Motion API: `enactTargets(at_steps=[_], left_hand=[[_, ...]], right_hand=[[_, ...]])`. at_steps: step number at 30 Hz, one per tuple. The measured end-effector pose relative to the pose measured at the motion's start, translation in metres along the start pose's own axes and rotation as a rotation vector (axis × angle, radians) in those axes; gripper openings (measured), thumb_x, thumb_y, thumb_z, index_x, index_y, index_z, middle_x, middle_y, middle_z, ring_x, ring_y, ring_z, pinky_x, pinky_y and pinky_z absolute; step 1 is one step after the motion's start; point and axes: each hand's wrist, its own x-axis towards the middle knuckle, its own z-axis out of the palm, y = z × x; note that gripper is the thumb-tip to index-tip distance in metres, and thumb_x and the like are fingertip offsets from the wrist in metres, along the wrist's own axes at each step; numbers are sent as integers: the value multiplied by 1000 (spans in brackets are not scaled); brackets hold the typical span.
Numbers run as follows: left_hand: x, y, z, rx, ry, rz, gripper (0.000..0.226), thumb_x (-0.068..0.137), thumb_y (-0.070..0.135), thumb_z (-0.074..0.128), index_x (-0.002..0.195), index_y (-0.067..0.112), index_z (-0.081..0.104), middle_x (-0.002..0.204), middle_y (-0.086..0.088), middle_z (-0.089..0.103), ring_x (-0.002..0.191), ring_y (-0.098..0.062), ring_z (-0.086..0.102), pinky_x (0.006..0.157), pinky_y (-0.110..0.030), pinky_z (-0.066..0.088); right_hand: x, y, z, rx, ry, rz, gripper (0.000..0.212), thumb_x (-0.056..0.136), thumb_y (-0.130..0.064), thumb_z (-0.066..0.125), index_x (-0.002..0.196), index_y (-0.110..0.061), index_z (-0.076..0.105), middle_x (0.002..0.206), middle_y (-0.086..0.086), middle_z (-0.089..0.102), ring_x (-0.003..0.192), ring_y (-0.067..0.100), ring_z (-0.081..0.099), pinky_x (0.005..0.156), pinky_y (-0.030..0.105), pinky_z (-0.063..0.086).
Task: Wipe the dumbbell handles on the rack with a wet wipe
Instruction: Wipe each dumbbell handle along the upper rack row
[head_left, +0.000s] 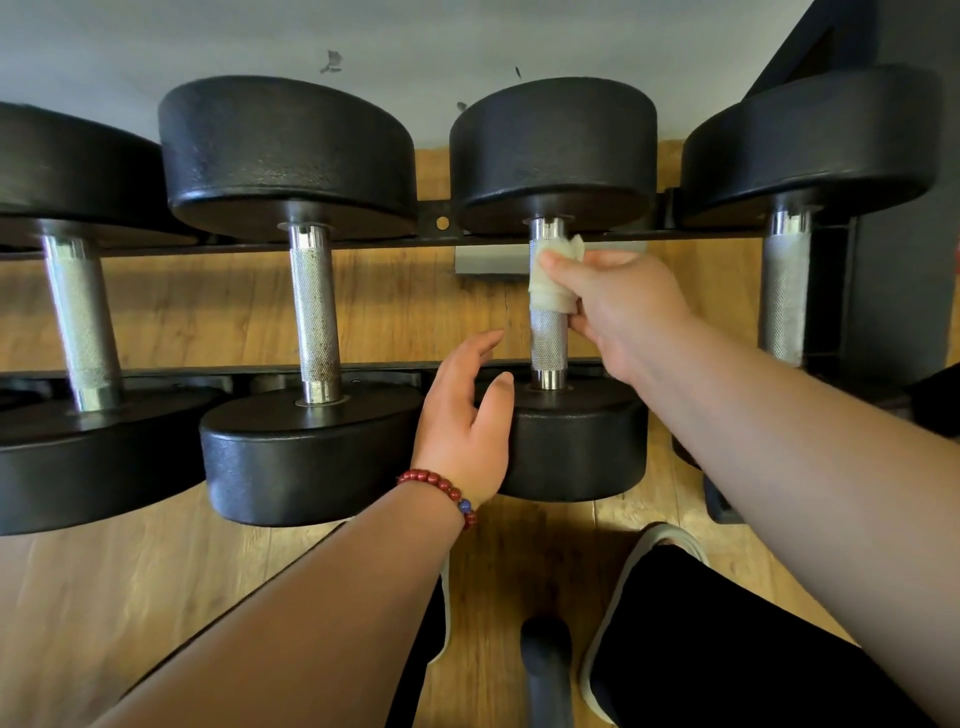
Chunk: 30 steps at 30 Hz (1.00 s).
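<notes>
Dumbbell handle (548, 343), third from the left on the rack (363, 243), carried a crumpled white wet wipe (549, 283) wrapped round its upper part. The right hand (618, 306) gripped that wipe against the steel, with the thumb across the front of it and the other fingers curled round the far side. The grip sat close under the far head (553, 150). Below the wipe the knurled metal of the handle showed bare down to the near head (571, 447).

Left of that handle lay the left hand (467, 415), fingers relaxed and slightly spread, holding nothing. Its thumb rested on the top edge of the near head, and its fingertips reached toward the handle without touching it. A bracelet (441, 488) of red beads with one blue bead circled that wrist.

Further left of the handle stood a neighbouring dumbbell (314, 312), its grip speckled with dark spots, and beyond it another, cut off by the frame edge. To the right of the handle was a fourth dumbbell (787, 291). All four lay across the rack's two black rails, their handles running away from the person.

Under the handle and the rails a wood floor (208, 322) showed. Nearer the person than the handle were dark trouser legs and a white-soled shoe (649, 551). A dark rounded thing lay between the feet; what it was could not be told.
</notes>
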Motion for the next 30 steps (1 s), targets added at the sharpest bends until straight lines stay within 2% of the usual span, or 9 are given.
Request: enactTargets(at_steps=[2, 4, 8, 12, 16, 17, 21, 26, 30], left_hand=[[0, 0, 0, -5, -5, -3, 39, 100, 26, 44, 138, 35, 44, 142, 13, 45, 131, -2, 40, 112, -38, 36], [0, -1, 0, -8, -6, 0, 41, 98, 30, 43, 138, 37, 44, 142, 13, 45, 131, -2, 40, 111, -38, 37], [-1, -2, 0, -15, -10, -4, 44, 95, 35, 42, 138, 38, 43, 142, 14, 45, 131, -3, 40, 110, -36, 37], [0, -3, 0, -10, -14, 0, 41, 98, 31, 43, 138, 38, 43, 142, 14, 45, 131, -2, 40, 108, -32, 36], [0, -3, 0, -17, -12, -5, 39, 99, 27, 43, 136, 39, 45, 140, 15, 46, 130, -1, 41, 109, -33, 37], [0, -3, 0, -23, -10, -4, 38, 99, 28, 43, 136, 39, 45, 140, 15, 46, 130, -1, 41, 108, -32, 37], [1, -2, 0, -13, -5, 2, 38, 100, 26, 44, 136, 37, 45, 141, 14, 46, 130, -1, 40, 108, -29, 35], [1, -3, 0, -11, -9, -1, 39, 100, 26, 43, 137, 37, 45, 140, 15, 46, 129, 0, 41, 105, -28, 35], [1, -3, 0, -9, -7, 3, 39, 100, 26, 43, 138, 36, 45, 140, 15, 46, 129, 1, 41, 105, -27, 35]], right_hand=[[-2, 3, -12, -151, -87, 25, 42, 77, -25, 80, 113, -12, 61, 102, 3, 68, 90, 17, 69, 78, 32, 58], [-2, 2, -18, -226, -145, 37, 46, 76, -23, 80, 114, -7, 61, 105, 7, 70, 87, 19, 71, 76, 34, 60], [-10, 11, -20, -347, -138, 15, 47, 76, -31, 80, 116, -11, 63, 107, 4, 70, 90, 16, 69, 76, 33, 59], [-16, 15, -27, -654, -223, 5, 48, 77, -36, 79, 118, -15, 64, 98, -4, 64, 84, 8, 57, 61, 24, 40], [-10, 10, -19, -511, -163, 22, 67, 71, -34, 83, 130, -13, 58, 117, 3, 66, 103, 19, 62, 91, 38, 51], [-10, 12, -19, -499, -167, 28, 67, 70, -35, 83, 129, -14, 59, 117, 3, 67, 104, 20, 63, 94, 40, 51], [-13, 17, -26, -699, -247, 7, 36, 75, -33, 81, 104, -16, 68, 98, -1, 68, 89, 14, 62, 71, 27, 48], [-11, 11, -21, -536, -218, 14, 60, 69, -33, 84, 122, -14, 64, 108, 2, 69, 100, 20, 65, 94, 42, 51], [-16, 14, -25, -756, -249, -34, 32, 75, -33, 81, 99, -16, 69, 96, 1, 70, 90, 17, 64, 84, 36, 52]])
